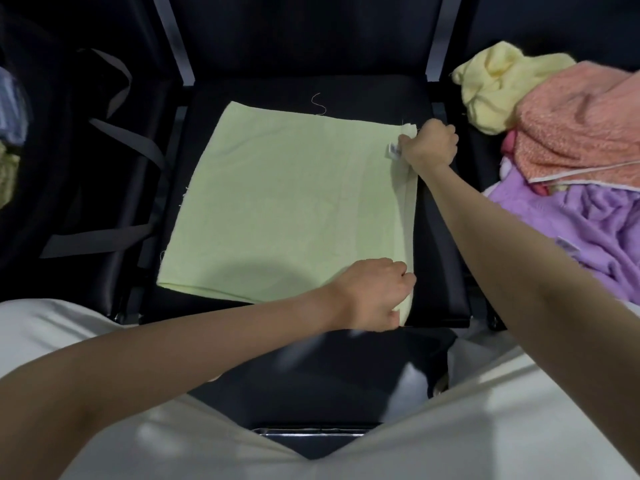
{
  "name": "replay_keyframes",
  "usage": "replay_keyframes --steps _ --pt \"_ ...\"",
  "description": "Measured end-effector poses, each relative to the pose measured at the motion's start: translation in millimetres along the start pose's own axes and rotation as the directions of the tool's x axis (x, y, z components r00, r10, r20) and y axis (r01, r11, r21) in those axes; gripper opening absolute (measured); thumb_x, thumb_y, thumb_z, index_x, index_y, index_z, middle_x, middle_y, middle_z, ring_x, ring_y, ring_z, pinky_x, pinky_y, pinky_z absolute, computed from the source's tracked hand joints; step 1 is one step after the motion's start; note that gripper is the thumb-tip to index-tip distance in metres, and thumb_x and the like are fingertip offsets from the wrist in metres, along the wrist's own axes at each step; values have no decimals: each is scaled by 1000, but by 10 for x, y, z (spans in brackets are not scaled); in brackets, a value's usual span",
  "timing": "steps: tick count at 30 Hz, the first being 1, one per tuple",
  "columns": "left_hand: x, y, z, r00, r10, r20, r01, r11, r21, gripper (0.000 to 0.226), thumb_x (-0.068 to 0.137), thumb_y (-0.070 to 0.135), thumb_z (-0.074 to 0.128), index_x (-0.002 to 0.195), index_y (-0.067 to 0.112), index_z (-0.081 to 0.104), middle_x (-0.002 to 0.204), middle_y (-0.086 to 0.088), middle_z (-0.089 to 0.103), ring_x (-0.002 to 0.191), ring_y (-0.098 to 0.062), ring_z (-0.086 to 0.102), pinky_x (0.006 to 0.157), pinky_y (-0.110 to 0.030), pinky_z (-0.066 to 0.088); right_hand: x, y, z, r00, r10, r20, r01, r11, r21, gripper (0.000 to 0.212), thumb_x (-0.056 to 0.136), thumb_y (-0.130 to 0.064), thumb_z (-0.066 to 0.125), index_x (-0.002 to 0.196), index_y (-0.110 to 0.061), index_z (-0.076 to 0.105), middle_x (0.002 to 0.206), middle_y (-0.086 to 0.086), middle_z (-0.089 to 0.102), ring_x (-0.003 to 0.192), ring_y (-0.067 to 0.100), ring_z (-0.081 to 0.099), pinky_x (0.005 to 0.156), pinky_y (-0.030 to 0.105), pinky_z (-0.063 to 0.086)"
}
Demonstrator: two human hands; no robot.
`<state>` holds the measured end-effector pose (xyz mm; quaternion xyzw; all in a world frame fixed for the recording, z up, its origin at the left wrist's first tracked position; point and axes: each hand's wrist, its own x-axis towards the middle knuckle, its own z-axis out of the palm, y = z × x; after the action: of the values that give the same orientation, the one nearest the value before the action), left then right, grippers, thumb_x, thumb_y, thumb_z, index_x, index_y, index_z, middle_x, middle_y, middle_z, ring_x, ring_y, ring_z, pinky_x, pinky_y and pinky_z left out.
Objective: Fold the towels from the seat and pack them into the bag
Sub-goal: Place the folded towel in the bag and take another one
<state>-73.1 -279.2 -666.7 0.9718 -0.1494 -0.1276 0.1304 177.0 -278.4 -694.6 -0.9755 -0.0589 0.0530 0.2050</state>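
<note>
A pale green towel [284,202] lies flat, folded over, on the black middle seat [440,258]. My right hand [431,145] grips its far right corner, beside a small white label. My left hand [375,294] grips the near right corner at the seat's front edge. On the seat to the right lies a heap of unfolded towels: yellow [495,84], orange [581,133] and purple [581,220]. A black bag with grey straps [104,188] stands on the left seat; its inside is dark and hard to make out.
Black seat backs with pale metal uprights [173,36] run along the far side. A loose thread [320,103] lies on the seat behind the green towel. My light trousers fill the bottom of the view. Some cloth shows at the far left edge [10,112].
</note>
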Motion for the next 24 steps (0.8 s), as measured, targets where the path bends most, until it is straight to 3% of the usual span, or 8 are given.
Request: replay_keyframes --steps 5,9,13,16,19,21,24 --pt "42 84 69 997 -72 5 72 997 43 39 87 44 60 100 10 45 92 -3 45 77 -17 39 61 -31 34 -4 45 -59 989 -134 61 132 991 39 20 89 -28 59 92 -10 51 106 13 62 100 32 59 73 36 45" --pt "78 170 108 994 -108 24 103 983 154 50 82 47 66 107 10 44 94 -2 40 78 -17 37 58 -32 31 -42 110 -84 985 -157 74 151 985 90 30 84 -35 64 86 -11 45 86 4 52 79 21 53 63 31 39" --pt "71 211 149 997 -66 39 56 975 214 38 87 37 61 106 8 46 103 -6 50 79 -19 39 59 -32 30 -32 164 -41 983 -155 99 141 981 129 41 80 -33 67 63 -17 33 62 -3 39 54 13 41 46 25 29" --pt "58 175 52 996 -58 67 54 996 68 25 90 28 53 100 6 50 94 -6 49 77 -19 38 64 -32 32 -38 200 -37 977 -174 126 146 967 210 45 82 -25 66 58 -18 28 57 -3 32 48 9 31 43 23 24" --pt "50 137 7 986 -151 75 162 968 -192 17 87 19 56 96 5 56 88 -4 52 75 -19 45 64 -30 36 -44 255 -68 990 -126 67 87 907 413 39 82 -19 63 57 -18 33 58 -5 37 50 6 35 45 21 30" --pt "39 127 -36 962 -242 125 272 842 -466 9 84 12 60 92 8 60 82 3 58 74 -15 54 65 -27 44 -48 281 -105 999 -33 7 23 822 569 37 79 -16 64 55 -18 36 57 -7 40 51 5 38 47 20 33" --pt "-22 80 -190 924 -315 218 361 531 -766 11 82 2 68 81 10 60 67 6 57 57 -9 59 62 -22 55 -64 233 -175 995 99 33 -87 622 779 41 79 -13 67 52 -18 36 54 -5 39 50 7 36 52 21 36"
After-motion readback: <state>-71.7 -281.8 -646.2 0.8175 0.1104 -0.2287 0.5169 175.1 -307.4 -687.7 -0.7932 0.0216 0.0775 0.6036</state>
